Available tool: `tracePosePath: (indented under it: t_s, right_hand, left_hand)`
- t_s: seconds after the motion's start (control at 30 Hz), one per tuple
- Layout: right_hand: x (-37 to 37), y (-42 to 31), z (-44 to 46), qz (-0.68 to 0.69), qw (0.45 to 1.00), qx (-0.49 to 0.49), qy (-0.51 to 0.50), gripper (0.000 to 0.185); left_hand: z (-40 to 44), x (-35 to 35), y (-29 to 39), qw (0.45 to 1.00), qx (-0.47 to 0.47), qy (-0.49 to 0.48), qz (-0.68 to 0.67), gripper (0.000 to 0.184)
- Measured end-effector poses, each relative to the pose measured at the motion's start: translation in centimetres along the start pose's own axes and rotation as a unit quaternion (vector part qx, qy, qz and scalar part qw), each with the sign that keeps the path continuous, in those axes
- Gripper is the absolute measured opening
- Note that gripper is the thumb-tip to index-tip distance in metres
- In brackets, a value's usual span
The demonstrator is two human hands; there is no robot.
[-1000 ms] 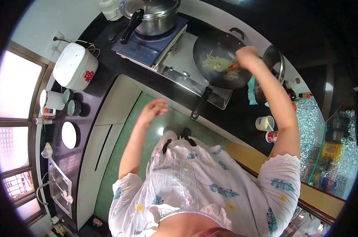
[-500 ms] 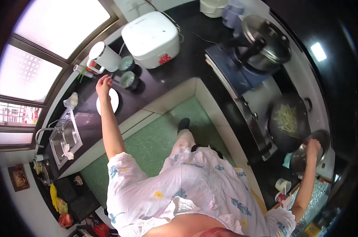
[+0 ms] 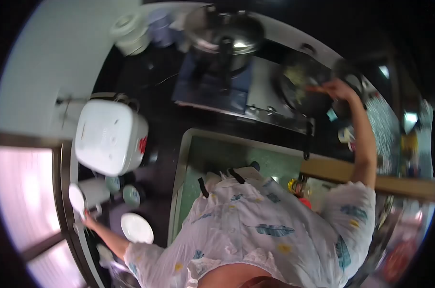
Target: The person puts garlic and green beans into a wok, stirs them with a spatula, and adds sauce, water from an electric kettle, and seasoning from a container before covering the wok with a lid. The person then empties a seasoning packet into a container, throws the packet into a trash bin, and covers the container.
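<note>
While the right hand (image 3: pixel 340 90) is clenched around a brown-handled utensil (image 3: pixel 317 89) over the wok (image 3: pixel 318 106), shredded food (image 3: pixel 296 77) lies inside the wok. A lidded pot (image 3: pixel 244 38) sits beside it on a blue cooktop (image 3: pixel 188 89). At the window side of the bench (image 3: pixel 155 117), the left hand (image 3: pixel 89 220) is at the white jug (image 3: pixel 90 193); blur hides whether its fingers close on the handle. Two cups (image 3: pixel 131 194) and a white plate (image 3: pixel 137 228) are nearby.
</note>
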State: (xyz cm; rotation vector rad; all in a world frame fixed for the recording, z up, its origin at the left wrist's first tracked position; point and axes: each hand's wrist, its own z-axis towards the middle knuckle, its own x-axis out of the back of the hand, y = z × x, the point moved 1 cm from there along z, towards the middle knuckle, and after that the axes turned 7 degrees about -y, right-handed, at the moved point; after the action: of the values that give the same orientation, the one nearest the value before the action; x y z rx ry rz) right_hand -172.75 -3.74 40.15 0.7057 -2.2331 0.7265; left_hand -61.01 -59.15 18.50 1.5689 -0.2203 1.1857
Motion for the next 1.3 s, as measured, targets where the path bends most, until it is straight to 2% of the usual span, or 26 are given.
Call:
tracePosePath:
  t_s: [0.03,0.1,0.13,0.23,0.3,0.37,0.47,0.57,0.6,0.7,0.73,0.77,0.8,0.83,0.87,0.93,1.03,1.07,1.17,1.3]
  right_hand:
    - [0.1,0.6,1.1,0.103,0.991,-0.055,0.061,0.029]
    - [0.5,0.2,1.7,0.143,0.979,-0.09,0.118,0.028]
    - [0.1,0.7,2.2,0.147,0.973,-0.1,0.148,0.029]
    - [-1.5,0.3,2.3,0.276,0.916,-0.192,0.218,0.031]
    - [-3.8,0.8,2.5,0.366,0.868,-0.224,0.251,0.027]
    - [-6.3,1.0,2.2,0.486,0.807,-0.238,0.238,0.03]
    - [-8.5,0.8,0.6,0.674,0.689,-0.213,0.16,0.038]
    - [-8.4,1.5,-2.1,0.716,0.633,-0.225,0.19,0.039]
    - [-8.8,1.6,-2.4,0.71,0.635,-0.212,0.218,0.042]
    - [-11.5,2.5,-0.8,0.769,0.539,-0.208,0.273,0.044]
    - [-12.2,2.1,-0.9,0.797,0.512,-0.191,0.258,0.044]
    - [-13.0,2.9,-0.9,0.817,0.519,-0.164,0.192,0.037]
    - [-13.0,2.7,-1.2,0.805,0.546,-0.165,0.163,0.036]
    - [-12.9,2.2,-1.5,0.792,0.572,-0.168,0.133,0.036]
    - [-12.4,1.8,-1.6,0.763,0.611,-0.153,0.146,0.036]
    - [-12.0,1.0,-1.4,0.7,0.683,-0.121,0.169,0.035]
    - [-12.1,0.6,-0.1,0.594,0.769,-0.135,0.193,0.038]
    - [-12.1,1.4,-0.3,0.581,0.786,-0.139,0.159,0.034]
    - [-10.9,4.3,-4.0,0.341,0.926,-0.097,0.131,0.031]
    - [-7.6,5.2,-9.7,0.208,0.967,-0.035,0.141,0.032]
  left_hand:
    - [-0.8,0.5,0.2,0.984,-0.045,-0.063,-0.161,0.055]
    - [-2.2,0.8,1.5,0.992,0.028,0.027,-0.12,0.054]
    - [-1.9,1.1,1.1,0.993,0.003,0.013,-0.121,0.053]
    - [-5.8,1.0,2.0,0.987,-0.052,-0.037,-0.151,0.049]
    - [-8.0,0.2,3.0,0.984,-0.061,-0.003,-0.169,0.049]
    - [-7.5,-1.9,2.4,0.943,-0.077,0.005,-0.325,0.047]
    - [-8.5,-2.7,4.8,0.993,0.006,0.052,-0.104,0.039]
    - [-4.6,-4.5,2.5,0.967,0.102,0.021,-0.231,0.029]
    - [-4.0,-3.7,2.1,0.998,-0.044,0.022,0.041,0.024]
    - [-4.7,-2.1,2.1,0.96,-0.167,0.145,0.168,0.026]
    - [-5.2,-1.1,3.2,0.989,-0.023,0.046,0.137,0.032]
    - [-5.5,0.4,3.4,0.982,-0.063,0.025,0.178,0.03]
    - [-6.3,1.3,3.7,0.998,-0.039,0.046,0.033,0.028]
    - [-6.9,2.1,3.7,0.99,-0.023,0.077,-0.115,0.027]
    - [-8.0,3.0,4.7,0.977,-0.035,0.099,-0.187,0.027]
    - [-11.3,4.8,8.8,0.961,-0.076,0.099,-0.247,0.027]
    - [-15.3,7.9,13.9,0.939,-0.129,0.072,-0.31,0.026]
    - [-16.6,8.9,15.4,0.931,-0.145,0.059,-0.33,0.026]
    - [-20.9,11.6,19.3,0.907,-0.18,0.01,-0.382,0.025]
    - [-26.8,14.5,22.6,0.873,-0.2,-0.072,-0.439,0.024]
